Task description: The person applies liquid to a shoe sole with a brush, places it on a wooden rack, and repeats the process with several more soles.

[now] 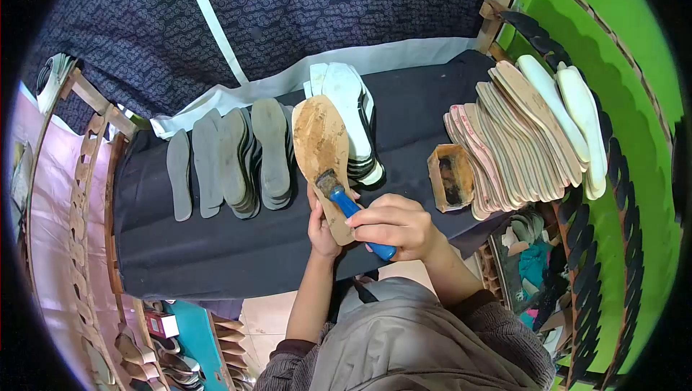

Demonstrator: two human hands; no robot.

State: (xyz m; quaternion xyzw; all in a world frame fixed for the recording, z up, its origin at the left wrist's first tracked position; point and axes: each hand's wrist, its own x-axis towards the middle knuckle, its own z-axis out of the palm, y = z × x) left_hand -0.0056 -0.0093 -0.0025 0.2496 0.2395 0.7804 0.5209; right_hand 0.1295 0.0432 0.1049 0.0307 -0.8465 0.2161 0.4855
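Observation:
My left hand (324, 232) supports a tan shoe insole (317, 128) near its narrow heel end, the fingers wrapped around its edge and partly hidden under it. Brown, wet-looking smears cover the insole's wide front half. Closed around the blue handle of a brush (346, 205) is my right hand (395, 227). The dark bristles touch the insole's surface around its middle. Just behind the insole lies a stack of white insoles (346, 103) with dark undersides. To the right stands a small open box (450, 178) with brown-stained walls and a dark inside.
Grey insoles (234, 157) lie in several piles on the dark cloth-covered table (216, 254), left of my hands. A long fanned row of tan insoles (515, 146) fills the right end, with white pieces (582, 131) at its edge. Racks (580, 276) stand on both sides.

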